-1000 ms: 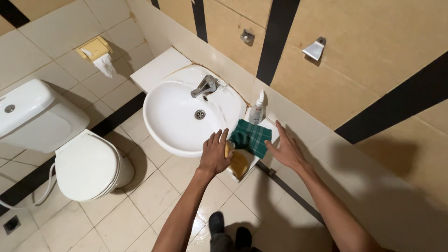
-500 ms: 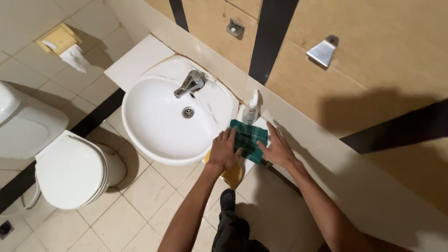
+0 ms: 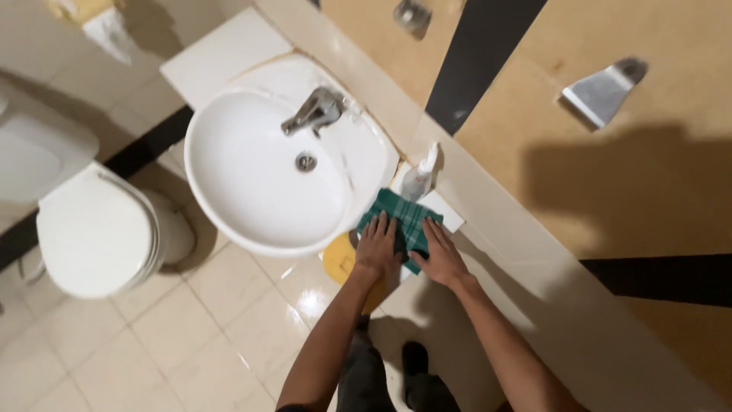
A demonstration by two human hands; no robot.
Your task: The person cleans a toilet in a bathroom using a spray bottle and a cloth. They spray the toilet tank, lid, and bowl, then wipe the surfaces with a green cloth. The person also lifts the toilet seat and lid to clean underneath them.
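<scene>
A green checked cloth (image 3: 405, 216) lies on a white ledge (image 3: 450, 220) to the right of the white washbasin (image 3: 259, 168). My left hand (image 3: 378, 246) rests flat on the cloth's left part, fingers spread. On the cloth's right edge lies my right hand (image 3: 438, 255), also flat. A white spray bottle (image 3: 420, 177) stands just behind the cloth. A yellow round thing (image 3: 340, 260) sits below the ledge, partly hidden by my left hand and arm.
A metal tap (image 3: 314, 111) stands at the basin's back. A white toilet (image 3: 95, 233) with its lid down is at the left. A metal holder (image 3: 604, 90) hangs on the tan wall at the right. Pale floor tiles (image 3: 221, 328) lie below.
The view has moved closer over the basin. Both hands have come together on the green cloth; the right hand moved from beside it onto its right edge.
</scene>
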